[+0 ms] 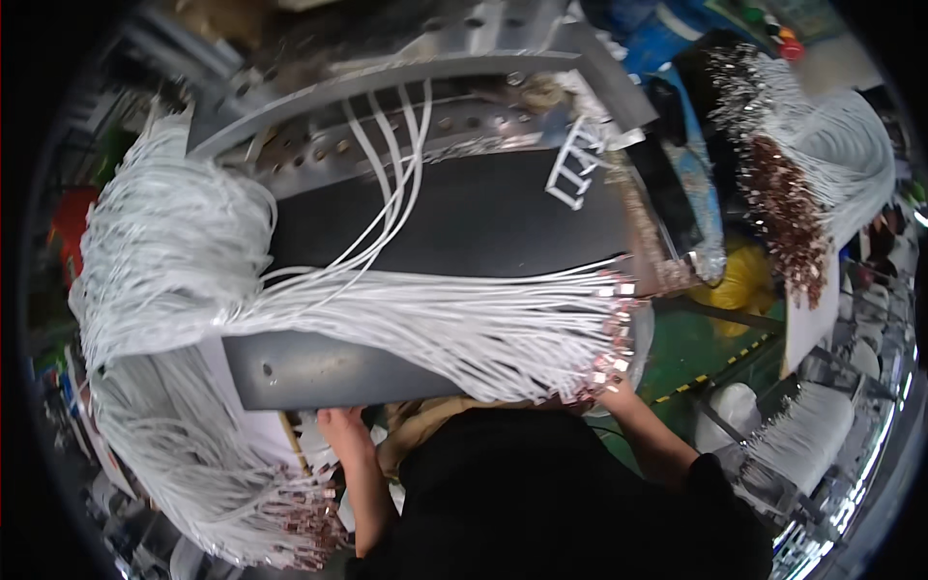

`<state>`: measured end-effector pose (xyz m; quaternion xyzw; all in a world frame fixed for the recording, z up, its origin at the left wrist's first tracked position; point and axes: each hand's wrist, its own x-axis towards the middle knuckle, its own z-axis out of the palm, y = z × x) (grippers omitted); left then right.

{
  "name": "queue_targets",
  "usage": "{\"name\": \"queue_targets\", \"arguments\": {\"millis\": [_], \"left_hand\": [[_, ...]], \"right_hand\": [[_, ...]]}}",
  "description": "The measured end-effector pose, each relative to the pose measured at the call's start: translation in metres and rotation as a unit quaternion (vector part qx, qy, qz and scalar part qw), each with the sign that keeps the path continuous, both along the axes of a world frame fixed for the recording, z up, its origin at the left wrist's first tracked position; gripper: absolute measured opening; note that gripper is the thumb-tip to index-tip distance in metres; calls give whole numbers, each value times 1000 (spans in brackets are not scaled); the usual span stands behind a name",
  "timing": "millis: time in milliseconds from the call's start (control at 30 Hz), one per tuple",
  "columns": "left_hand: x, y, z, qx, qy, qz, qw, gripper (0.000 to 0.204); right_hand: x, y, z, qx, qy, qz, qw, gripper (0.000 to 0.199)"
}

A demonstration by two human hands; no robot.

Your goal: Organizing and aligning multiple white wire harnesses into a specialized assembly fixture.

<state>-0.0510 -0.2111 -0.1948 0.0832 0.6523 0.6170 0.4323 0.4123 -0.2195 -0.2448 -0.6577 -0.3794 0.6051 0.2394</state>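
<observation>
A bundle of white cables lies across the black worktop, fanning out to the right into pinkish-brown ends with small pale connectors. My right hand is up against these cable ends at the near right corner; the ends cover most of its fingers, so its grip is unclear. Below the worktop's front edge, at the left, is my left hand, near the edge and apart from the bundle. Its fingertips are blurred and partly hidden. Several single cables loop up from the bundle toward the machine.
A metal machine frame spans the far side. A big cable heap stands at the left, with more cables hanging below. A white ladder-shaped piece lies far right. Beyond are another cable stack and a yellow bag.
</observation>
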Motion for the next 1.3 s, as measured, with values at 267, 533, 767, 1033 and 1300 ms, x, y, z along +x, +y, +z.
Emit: {"name": "queue_targets", "arguments": {"millis": [267, 533, 767, 1033, 1300], "left_hand": [[-7, 1, -14, -26, 15, -4, 1000, 19], [17, 5, -8, 22, 30, -20, 999, 26], [46, 1, 54, 70, 334, -234, 910, 28], [120, 153, 155, 280, 688, -425, 518, 31], [21, 197, 127, 160, 743, -389, 520, 14]], "right_hand": [[-22, 32, 22, 200, -32, 102, 974, 45], [-28, 56, 57, 196, -99, 149, 964, 46], [58, 136, 183, 49, 76, 130, 987, 16], [-53, 280, 151, 544, -266, 71, 793, 20], [25, 107, 133, 479, -322, -270, 771, 25]]}}
